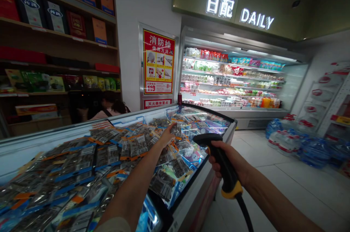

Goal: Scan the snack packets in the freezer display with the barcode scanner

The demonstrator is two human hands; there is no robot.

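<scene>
My right hand (229,159) is wrapped round the grip of a black and yellow barcode scanner (222,162), its head over the freezer's right edge and its cable hanging down. Over the chest freezer (197,184) my left arm reaches forward. At its end my left hand (166,136) has the index finger stretched out and the thumb apart. Its fingertips are at a small clear packet (177,131) with dark contents; whether they touch it I cannot tell. Many similar packets (135,146) with orange and blue edges lie heaped around and under the arm.
Behind the freezer a person (109,108) is partly visible by shelves (60,38) of boxes. A lit refrigerated display (232,78) stands at the back. Water bottles (314,150) are on the tiled floor (262,181) to the right. A red notice (158,62) hangs on the wall.
</scene>
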